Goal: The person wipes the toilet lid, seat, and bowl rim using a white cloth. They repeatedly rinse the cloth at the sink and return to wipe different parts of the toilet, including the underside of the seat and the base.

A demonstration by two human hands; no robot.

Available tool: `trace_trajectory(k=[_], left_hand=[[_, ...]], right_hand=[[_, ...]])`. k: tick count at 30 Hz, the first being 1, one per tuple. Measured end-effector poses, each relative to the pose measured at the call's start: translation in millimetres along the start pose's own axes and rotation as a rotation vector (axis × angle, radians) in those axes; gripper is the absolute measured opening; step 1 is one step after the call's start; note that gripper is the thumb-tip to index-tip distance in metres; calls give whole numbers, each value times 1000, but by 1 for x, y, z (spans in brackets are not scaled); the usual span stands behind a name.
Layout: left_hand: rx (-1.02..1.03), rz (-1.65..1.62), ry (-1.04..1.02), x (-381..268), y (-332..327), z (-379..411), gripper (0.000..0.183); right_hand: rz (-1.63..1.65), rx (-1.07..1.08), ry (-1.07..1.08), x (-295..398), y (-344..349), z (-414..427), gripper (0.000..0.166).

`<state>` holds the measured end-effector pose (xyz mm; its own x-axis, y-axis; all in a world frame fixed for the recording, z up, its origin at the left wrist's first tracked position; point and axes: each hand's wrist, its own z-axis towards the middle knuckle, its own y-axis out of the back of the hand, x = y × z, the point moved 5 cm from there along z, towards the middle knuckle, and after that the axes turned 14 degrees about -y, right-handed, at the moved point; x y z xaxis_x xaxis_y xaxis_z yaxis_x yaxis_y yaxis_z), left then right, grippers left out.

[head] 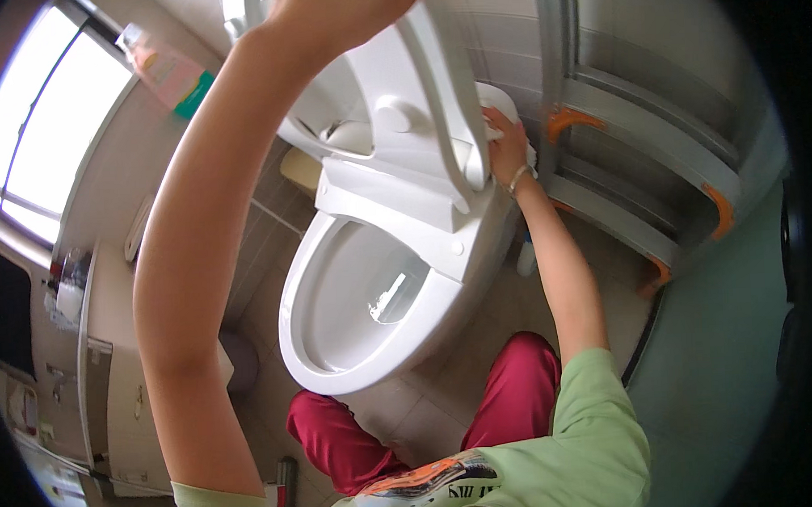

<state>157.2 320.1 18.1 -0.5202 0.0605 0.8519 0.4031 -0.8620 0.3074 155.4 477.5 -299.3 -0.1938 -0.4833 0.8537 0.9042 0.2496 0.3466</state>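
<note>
A white toilet [377,375] stands before me with its seat [418,112] and lid [464,104] raised. My left hand [350,11] reaches up over the raised seat at the top of the view; its fingers are cut off by the picture's edge, so I cannot tell what it touches. To the right, behind the lid, my right hand [507,143] presses a white cloth or wipe [493,131] against the side of the toilet's rear part. Some of that cloth is hidden by the fingers. A bracelet is on the right wrist. Water shows in the bowl.
A metal ladder [650,127] with orange parts leans at the right. At the upper left is a pink bottle with a green part [172,74] near the window. A counter with a cabinet [126,404] runs along the left, and a grey bin [241,360] stands left of the bowl.
</note>
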Motion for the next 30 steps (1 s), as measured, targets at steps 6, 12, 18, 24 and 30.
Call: trace_trajectory(k=[6,12,18,24,30], left_hand=[[198,62,-46,19,-1,13,44],[346,-51,75,15,-20,-1,42],[427,-5,56,2,-25,6,39],[324,-7,87,-4,-47,3,39],[263,-27,19,4,-51,-5,36]], right_hand=[[192,-193,-11,2,-5,-35,45],[-124,-194,-56,-2,-14,-116,70],[-47,-199,97,30,-9,-164,45],[263,-418,-94,-11,-11,-180,42],[-40,-320,57,18,22,-125,34]])
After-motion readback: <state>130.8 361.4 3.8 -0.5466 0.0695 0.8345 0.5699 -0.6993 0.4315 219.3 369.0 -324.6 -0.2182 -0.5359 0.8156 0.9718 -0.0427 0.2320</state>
